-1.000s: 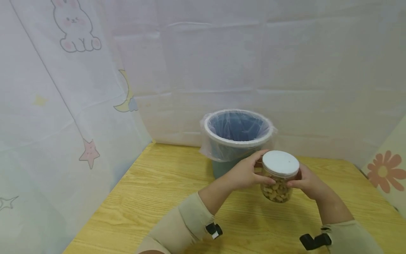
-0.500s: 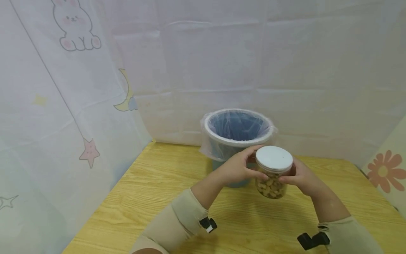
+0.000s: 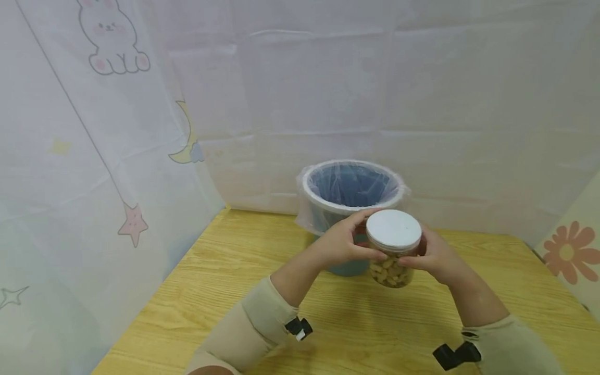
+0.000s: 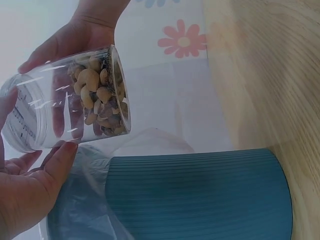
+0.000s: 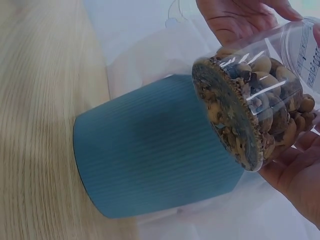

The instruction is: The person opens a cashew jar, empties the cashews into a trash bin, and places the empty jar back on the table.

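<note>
A clear plastic jar (image 3: 391,273) with a white lid (image 3: 394,228) is held upright, off the table. Kidney-shaped nuts (image 4: 92,87) that look like cashews fill its lower part, with dark crumbs at the bottom in the right wrist view. My left hand (image 3: 339,242) grips the jar from the left, thumb across its front. On the opposite side my right hand (image 3: 439,256) grips it too, its thumb on the front near the other. Fingers behind the jar are partly hidden in the head view. The jar hangs in front of a blue-green ribbed trash bin (image 5: 155,147).
The bin's white rim (image 3: 307,200) carries a thin transparent bag (image 3: 307,221) folded over it. It stands on a yellow wood-grain table (image 3: 234,271), near the pale backdrop cloth (image 3: 290,104). Both sleeves wear small black wrist cameras (image 3: 457,355).
Both hands have carried the jar leftward and slightly upward in the head view, so it now overlaps the front of the bin more. The grip looks the same.
</note>
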{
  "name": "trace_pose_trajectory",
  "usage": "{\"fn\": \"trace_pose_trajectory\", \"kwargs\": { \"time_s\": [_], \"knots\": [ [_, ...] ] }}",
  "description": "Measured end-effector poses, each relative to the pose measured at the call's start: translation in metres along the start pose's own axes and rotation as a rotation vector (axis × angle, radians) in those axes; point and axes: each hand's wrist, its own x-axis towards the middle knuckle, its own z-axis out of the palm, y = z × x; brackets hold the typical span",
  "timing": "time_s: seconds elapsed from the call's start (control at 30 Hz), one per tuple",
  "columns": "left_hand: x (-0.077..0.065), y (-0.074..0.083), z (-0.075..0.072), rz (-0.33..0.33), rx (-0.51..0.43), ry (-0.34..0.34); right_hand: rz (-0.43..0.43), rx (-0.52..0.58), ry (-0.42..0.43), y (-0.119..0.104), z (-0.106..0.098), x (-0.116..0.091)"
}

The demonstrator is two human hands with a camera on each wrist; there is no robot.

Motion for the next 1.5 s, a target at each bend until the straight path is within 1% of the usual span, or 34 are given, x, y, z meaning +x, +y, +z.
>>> {"fn": "trace_pose_trajectory", "kwargs": {
  "time_s": [0.07, 0.2, 0.33, 0.43, 0.53, 0.67, 0.8, 0.97, 1.07, 1.23, 1.37, 1.5],
  "knots": [
    [-0.002, -0.002, -0.002, 0.001, 0.003, 0.004, -0.009, -0.016, 0.006, -0.002, 0.002, 0.003],
    [-0.004, -0.005, -0.007, -0.016, 0.029, 0.029, -0.014, -0.014, 0.013, -0.005, 0.005, 0.007],
    [-0.006, -0.003, -0.011, -0.02, 0.032, 0.056, -0.02, 0.03, 0.027, -0.006, 0.007, 0.012],
    [-0.007, 0.0, -0.014, -0.014, 0.024, 0.079, -0.027, 0.038, 0.032, -0.006, 0.009, 0.016],
    [-0.008, 0.0, -0.015, -0.009, 0.021, 0.102, -0.017, 0.023, 0.026, -0.006, 0.01, 0.018],
    [-0.007, 0.0, -0.016, 0.013, 0.021, 0.12, 0.001, -0.01, 0.024, -0.006, 0.012, 0.02],
    [-0.007, 0.001, -0.015, 0.034, 0.002, 0.128, 0.004, -0.012, 0.025, -0.006, 0.014, 0.022],
    [-0.006, 0.002, -0.013, 0.027, -0.029, 0.131, -0.008, -0.001, 0.008, -0.007, 0.014, 0.024],
    [-0.006, 0.003, -0.012, 0.022, -0.019, 0.143, -0.009, 0.0, -0.001, -0.007, 0.014, 0.025],
    [-0.006, 0.003, -0.011, 0.041, -0.031, 0.172, -0.004, 0.053, -0.023, -0.008, 0.016, 0.027],
    [-0.007, 0.004, -0.009, 0.069, -0.053, 0.191, -0.036, 0.128, -0.06, -0.008, 0.016, 0.026],
    [-0.008, 0.005, -0.007, 0.095, -0.093, 0.212, -0.059, 0.166, -0.102, -0.005, 0.014, 0.024]
  ]
}}
